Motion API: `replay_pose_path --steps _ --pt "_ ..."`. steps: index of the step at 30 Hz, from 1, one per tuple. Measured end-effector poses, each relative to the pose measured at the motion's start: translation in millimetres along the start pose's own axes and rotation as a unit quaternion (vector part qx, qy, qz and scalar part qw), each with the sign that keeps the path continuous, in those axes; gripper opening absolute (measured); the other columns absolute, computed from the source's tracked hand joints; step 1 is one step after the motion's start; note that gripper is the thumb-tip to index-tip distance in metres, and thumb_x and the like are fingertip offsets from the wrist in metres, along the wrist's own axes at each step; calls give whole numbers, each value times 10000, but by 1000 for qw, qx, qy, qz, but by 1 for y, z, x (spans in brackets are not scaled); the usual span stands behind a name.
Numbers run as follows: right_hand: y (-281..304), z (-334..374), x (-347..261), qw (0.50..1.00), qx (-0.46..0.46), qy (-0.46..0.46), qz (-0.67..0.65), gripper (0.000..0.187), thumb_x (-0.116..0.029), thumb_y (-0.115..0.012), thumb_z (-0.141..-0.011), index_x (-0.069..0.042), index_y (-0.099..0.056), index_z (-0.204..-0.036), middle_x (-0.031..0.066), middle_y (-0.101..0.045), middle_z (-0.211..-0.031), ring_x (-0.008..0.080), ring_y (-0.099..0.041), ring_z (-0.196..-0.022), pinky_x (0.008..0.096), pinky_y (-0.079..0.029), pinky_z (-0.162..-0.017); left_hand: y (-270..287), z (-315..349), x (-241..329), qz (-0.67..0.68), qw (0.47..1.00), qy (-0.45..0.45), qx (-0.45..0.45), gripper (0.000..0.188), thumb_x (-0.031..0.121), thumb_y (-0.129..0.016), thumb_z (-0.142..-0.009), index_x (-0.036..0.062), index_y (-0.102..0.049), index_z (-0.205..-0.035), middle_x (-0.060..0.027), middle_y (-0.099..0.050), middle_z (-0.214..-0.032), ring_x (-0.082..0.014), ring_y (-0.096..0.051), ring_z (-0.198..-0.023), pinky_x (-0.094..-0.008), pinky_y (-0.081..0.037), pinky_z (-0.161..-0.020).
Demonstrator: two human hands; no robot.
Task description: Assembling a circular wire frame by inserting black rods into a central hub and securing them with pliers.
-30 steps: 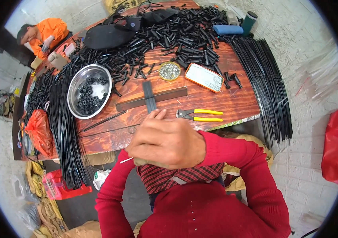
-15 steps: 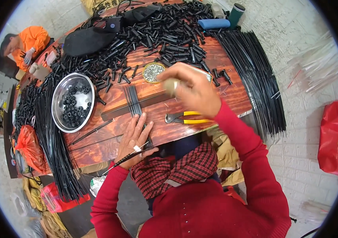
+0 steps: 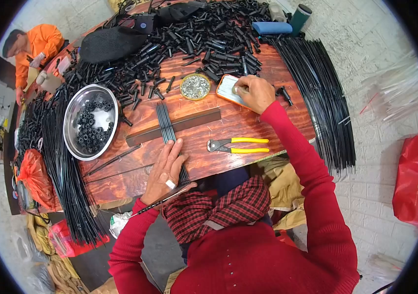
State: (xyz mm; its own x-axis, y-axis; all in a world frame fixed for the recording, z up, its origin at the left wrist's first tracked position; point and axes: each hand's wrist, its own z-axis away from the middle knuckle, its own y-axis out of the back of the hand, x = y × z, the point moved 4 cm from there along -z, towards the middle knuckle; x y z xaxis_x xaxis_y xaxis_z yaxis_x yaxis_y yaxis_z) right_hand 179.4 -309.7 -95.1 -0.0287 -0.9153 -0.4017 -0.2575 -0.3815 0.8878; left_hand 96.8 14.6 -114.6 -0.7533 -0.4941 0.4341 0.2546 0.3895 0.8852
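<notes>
My left hand (image 3: 165, 171) lies with fingers stretched out over a row of thin black rods (image 3: 165, 120). Those rods cross a dark bar (image 3: 194, 121) on the wooden table. Along my left wrist and thumb runs a slim dark stick (image 3: 156, 204); whether the thumb grips it is unclear. My right hand (image 3: 257, 94) reaches into a shallow white tray with an orange rim (image 3: 228, 90), its fingertips pinched together. A tan piece shows at those fingers, and anything finer between them is hidden. Yellow-handled pincers (image 3: 238, 145) rest between my hands.
Beside the tray stands a round tin of small silvery bits (image 3: 195, 87). A metal bowl of black rings (image 3: 67, 128) sits left. Long black rods lie in bundles at the left (image 3: 62, 161) and right (image 3: 316, 98). Black tubular parts (image 3: 209, 44) heap behind. A co-worker (image 3: 39, 49) works far left.
My right hand has moved from above the pincers and tin, blurred in motion, away to the right and into the tray. My left hand stays on the rods.
</notes>
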Motion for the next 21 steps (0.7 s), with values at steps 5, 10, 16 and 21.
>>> replay_pose_path --steps 5,10,16,21 --pt "1 -4 9 998 -27 -42 -36 192 -220 -669 -857 -98 -754 -979 115 -717 -980 287 -685 -884 394 -518 -772 2 2 -1 -8 1000 4 -9 943 413 -819 -706 61 -383 -1464 -181 -259 -1584 -443 -280 -1424 -499 -346 -1123" --pt "1 -12 16 995 -39 -53 -75 212 -225 -665 -859 -80 -757 -984 140 -724 -937 264 -690 -850 371 -512 -770 5 3 1 -39 999 19 -6 967 457 -807 -701 109 -376 -1494 -156 -240 -1599 -439 -236 -1444 -533 -302 -1139" --pt "0 -15 25 989 -52 -84 -108 281 -342 -685 -836 -115 -779 -972 148 -733 -888 295 -695 -815 405 -518 -753 5 6 0 -40 999 25 -7 950 482 -794 -708 143 -385 -1496 -144 -243 -1602 -449 -217 -1447 -563 -237 -1158" --pt "-1 -16 27 989 -67 -88 -101 289 -342 -688 -835 -103 -780 -968 156 -732 -875 290 -694 -786 396 -517 -738 5 6 -2 -37 999 24 -7 948 478 -796 -707 145 -387 -1494 -148 -254 -1597 -456 -229 -1438 -560 -228 -1163"
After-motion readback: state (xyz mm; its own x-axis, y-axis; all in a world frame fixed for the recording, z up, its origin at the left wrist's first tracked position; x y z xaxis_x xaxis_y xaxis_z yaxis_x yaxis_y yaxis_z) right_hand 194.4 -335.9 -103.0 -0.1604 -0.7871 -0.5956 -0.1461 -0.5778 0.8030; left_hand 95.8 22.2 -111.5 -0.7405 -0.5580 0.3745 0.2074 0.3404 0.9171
